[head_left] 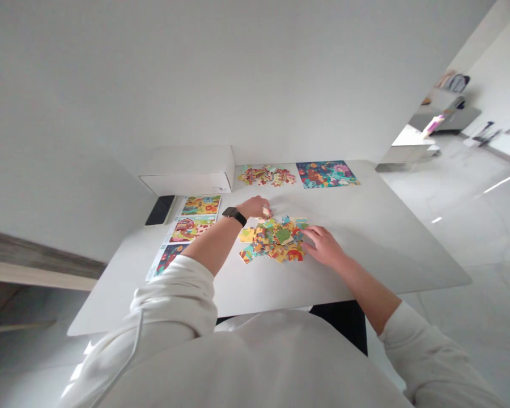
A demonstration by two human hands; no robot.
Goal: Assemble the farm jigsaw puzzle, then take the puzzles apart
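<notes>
A loose pile of colourful jigsaw puzzle pieces [276, 241] lies on the white table in front of me, mostly yellow, green and orange. My left hand [255, 207], with a dark watch on its wrist, is at the pile's far edge. Its fingers are curled together, and a small pinkish-white bit at the tips looks like a puzzle piece [267, 212]. At the pile's right side rests my right hand [324, 245], its fingers stretched out and the tips touching the edge pieces. Whether a piece lies beneath those fingers is hidden.
A second heap of reddish puzzle pieces [267, 175] lies by the wall, beside an assembled blue puzzle [326, 174]. A white box [187, 182] stands at the back left. Nearer me are a dark phone [160, 210] and a sheet with printed pictures [192, 228], partly behind my left arm.
</notes>
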